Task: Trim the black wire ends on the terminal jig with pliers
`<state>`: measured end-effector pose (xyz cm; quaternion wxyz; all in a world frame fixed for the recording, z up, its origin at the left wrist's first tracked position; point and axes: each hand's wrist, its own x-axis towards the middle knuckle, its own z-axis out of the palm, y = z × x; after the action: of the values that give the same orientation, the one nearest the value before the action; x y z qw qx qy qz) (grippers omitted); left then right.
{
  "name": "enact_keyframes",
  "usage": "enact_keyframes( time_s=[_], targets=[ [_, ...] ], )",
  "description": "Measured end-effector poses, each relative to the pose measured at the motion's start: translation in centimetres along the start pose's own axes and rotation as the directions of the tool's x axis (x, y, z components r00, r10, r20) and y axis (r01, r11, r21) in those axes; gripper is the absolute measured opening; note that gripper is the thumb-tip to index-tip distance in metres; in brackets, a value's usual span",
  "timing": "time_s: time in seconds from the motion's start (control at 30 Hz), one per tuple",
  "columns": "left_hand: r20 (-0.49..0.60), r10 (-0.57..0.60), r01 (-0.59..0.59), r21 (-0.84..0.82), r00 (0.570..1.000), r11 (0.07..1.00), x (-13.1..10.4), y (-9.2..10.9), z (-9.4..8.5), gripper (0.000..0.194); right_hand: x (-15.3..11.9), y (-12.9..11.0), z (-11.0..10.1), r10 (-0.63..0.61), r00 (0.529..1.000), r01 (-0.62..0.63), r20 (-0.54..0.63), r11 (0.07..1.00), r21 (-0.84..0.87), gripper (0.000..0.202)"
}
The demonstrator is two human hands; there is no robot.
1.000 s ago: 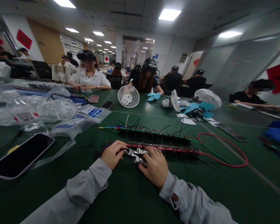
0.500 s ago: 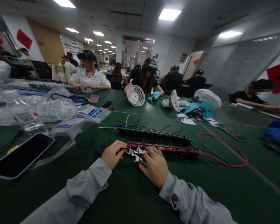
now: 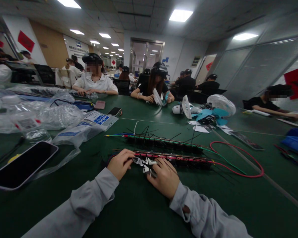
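Note:
Two long black strips lie side by side on the green table point(image 3: 129, 211). The nearer strip point(image 3: 188, 159) carries a red wire and thin black ties; the farther one point(image 3: 164, 142) carries a green wire. My left hand point(image 3: 121, 164) is closed at the near strip's left end, its fingertips at a crumpled white piece point(image 3: 147, 165). Just right of that piece, my right hand point(image 3: 166, 178) bends its fingers against the strip, with a black tie across them. What either hand pinches is too small to make out.
At the left are a large phone point(image 3: 23, 165), a clear bottle point(image 3: 27, 122) and plastic bags point(image 3: 85, 127). Fan parts point(image 3: 208, 112) lie at the back right, and a red wire loop point(image 3: 260, 165) nearer. Across the table, a person point(image 3: 156, 84) handles a white fan cover point(image 3: 157, 97).
My left hand has stayed put; my right fingers have shifted slightly, and a black tie now crosses them. The person opposite has turned the fan cover edge-on and holds the blue blades.

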<state>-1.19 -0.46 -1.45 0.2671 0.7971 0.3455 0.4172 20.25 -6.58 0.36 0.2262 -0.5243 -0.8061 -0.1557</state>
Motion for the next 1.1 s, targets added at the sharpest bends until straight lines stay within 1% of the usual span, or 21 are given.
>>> enact_keyframes(
  time_s=[0.33, 0.5, 0.77, 0.97, 1.1],
  targets=[
    [0.004, 0.009, -0.009, 0.013, 1.000, 1.000, 0.01, 0.22, -0.14, 0.017, -0.03, -0.30, -0.14, 0.033, 0.999, -0.033, 0.029, 0.999, -0.025, 0.017],
    [0.003, 0.010, -0.010, 0.018, 1.000, 1.000, 0.02, 0.35, -0.16, 0.017, 0.04, -0.15, -0.27, 0.000, 0.999, 0.001, 0.043, 1.000, -0.030, 0.016],
    [0.003, -0.003, 0.003, 0.016, 1.000, 1.000, -0.02, 0.00, 0.00, 0.020, 0.04, 0.02, -0.15, -0.015, 1.000, 0.015, 0.012, 0.999, -0.029, 0.017],
    [-0.003, 0.000, 0.000, 0.013, 1.000, 1.000, -0.03, 0.21, -0.04, 0.020, 0.07, -0.02, -0.12, -0.018, 1.000, 0.017, -0.025, 1.000, -0.016, 0.019],
    [-0.012, 0.006, -0.006, 0.008, 1.000, 1.000, -0.03, 0.28, -0.08, 0.021, 0.11, -0.09, -0.15, -0.021, 1.000, 0.021, -0.022, 1.000, -0.018, 0.019]
  ],
)
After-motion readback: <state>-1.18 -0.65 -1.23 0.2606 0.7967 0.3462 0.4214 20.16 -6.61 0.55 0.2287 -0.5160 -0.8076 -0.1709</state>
